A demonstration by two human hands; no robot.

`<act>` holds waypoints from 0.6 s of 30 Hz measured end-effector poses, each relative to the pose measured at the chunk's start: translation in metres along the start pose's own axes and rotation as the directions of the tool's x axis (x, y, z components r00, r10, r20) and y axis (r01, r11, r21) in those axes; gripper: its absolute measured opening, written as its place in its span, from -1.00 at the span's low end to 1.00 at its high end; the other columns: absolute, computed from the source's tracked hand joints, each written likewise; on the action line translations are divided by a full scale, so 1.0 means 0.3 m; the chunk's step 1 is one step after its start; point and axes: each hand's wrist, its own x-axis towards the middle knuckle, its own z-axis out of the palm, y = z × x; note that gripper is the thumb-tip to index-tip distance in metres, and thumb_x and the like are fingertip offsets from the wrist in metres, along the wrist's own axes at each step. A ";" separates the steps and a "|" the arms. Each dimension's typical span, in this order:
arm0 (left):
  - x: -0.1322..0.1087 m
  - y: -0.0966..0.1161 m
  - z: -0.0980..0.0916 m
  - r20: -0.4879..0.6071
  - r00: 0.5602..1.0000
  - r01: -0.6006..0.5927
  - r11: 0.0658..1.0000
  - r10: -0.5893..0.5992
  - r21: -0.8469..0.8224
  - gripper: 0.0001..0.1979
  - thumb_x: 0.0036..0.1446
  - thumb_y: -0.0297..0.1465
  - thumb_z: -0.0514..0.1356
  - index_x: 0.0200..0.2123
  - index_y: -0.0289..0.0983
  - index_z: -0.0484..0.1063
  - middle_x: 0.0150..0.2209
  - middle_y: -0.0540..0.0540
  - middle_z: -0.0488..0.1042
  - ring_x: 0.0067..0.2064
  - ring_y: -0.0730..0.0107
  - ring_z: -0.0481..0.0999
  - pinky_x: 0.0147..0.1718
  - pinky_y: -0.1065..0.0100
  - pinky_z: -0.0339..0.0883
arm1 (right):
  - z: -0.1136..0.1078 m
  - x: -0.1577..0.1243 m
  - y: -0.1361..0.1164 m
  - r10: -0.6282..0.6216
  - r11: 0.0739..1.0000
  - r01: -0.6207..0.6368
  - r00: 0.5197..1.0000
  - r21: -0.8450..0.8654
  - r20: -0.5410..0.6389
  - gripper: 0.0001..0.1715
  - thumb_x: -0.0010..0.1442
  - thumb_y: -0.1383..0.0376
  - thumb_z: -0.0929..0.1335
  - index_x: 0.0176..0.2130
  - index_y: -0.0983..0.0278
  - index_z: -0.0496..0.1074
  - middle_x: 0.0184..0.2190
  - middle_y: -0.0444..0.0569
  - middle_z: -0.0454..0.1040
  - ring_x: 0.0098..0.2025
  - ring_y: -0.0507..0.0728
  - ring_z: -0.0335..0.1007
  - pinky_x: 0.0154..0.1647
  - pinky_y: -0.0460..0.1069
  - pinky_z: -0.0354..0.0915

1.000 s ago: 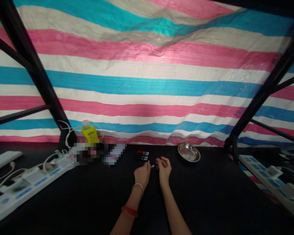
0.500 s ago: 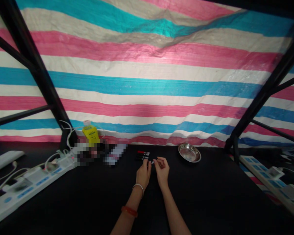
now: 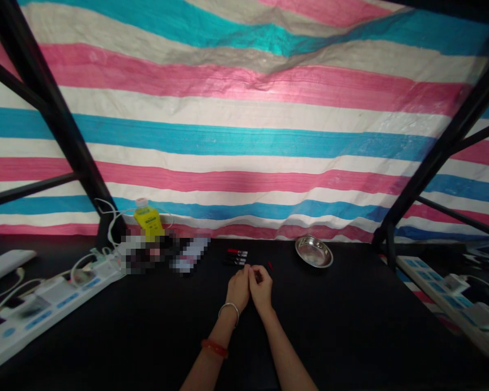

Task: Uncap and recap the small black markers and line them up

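My left hand (image 3: pixel 238 289), with a bangle and an orange-red band on its arm, is closed, fingertips pinched. My right hand (image 3: pixel 261 292) is curled against it, thumb and fingers meeting at the same spot. Whatever they hold between them is hidden by the fingers. Just beyond lie several short markers on the black table: a red one (image 3: pixel 233 251) at the back and black ones (image 3: pixel 232 262) nearer me, their white-printed ends pointing right. A small red piece (image 3: pixel 270 265), too small to name surely, rests right of my right hand.
A shiny metal bowl (image 3: pixel 314 252) stands at the back right. To the left are a yellow bottle (image 3: pixel 150 221), a blurred-out patch and a power strip (image 3: pixel 44 320) with plugs and cables. Another power strip (image 3: pixel 436 288) lies at right. Black frame posts and striped sheeting bound the table.
My hands have come together; the small pale thing seen between the fingertips is now covered. The small red piece now shows on the table where my right fingers were. The view shifted slightly.
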 end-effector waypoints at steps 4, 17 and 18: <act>0.003 0.018 -0.015 0.062 0.998 -0.004 0.989 -0.005 0.149 -0.72 0.26 -0.45 -0.16 -0.13 -0.33 0.30 -0.28 -0.19 0.47 -0.21 0.28 0.47 -0.24 0.33 0.28 | -0.013 0.008 -0.009 0.074 0.996 -0.072 0.997 0.062 -0.036 -0.67 0.09 0.08 0.29 -0.45 0.30 0.41 -0.51 -0.09 0.41 -0.42 0.05 0.31 -0.39 -0.09 0.26; 0.002 0.006 -0.016 0.055 0.997 0.051 0.995 -0.055 0.083 -0.55 0.29 -0.29 -0.22 -0.30 -0.30 0.43 -0.35 -0.19 0.51 -0.30 0.32 0.51 -0.35 0.40 0.25 | -0.043 0.036 -0.022 0.202 0.951 -0.143 0.959 0.274 -0.198 -0.50 0.10 -0.05 0.22 -0.46 0.32 0.40 -0.52 -0.03 0.43 -0.50 0.06 0.33 -0.44 -0.06 0.25; 0.001 0.000 -0.013 0.022 0.997 0.074 0.996 -0.075 0.044 -0.54 0.29 -0.28 -0.22 -0.32 -0.29 0.43 -0.36 -0.18 0.52 -0.32 0.33 0.50 -0.37 0.41 0.23 | -0.050 0.041 -0.026 0.208 0.950 -0.138 0.949 0.280 -0.238 -0.49 0.10 -0.05 0.21 -0.46 0.32 0.39 -0.51 -0.02 0.43 -0.50 0.06 0.33 -0.45 -0.07 0.24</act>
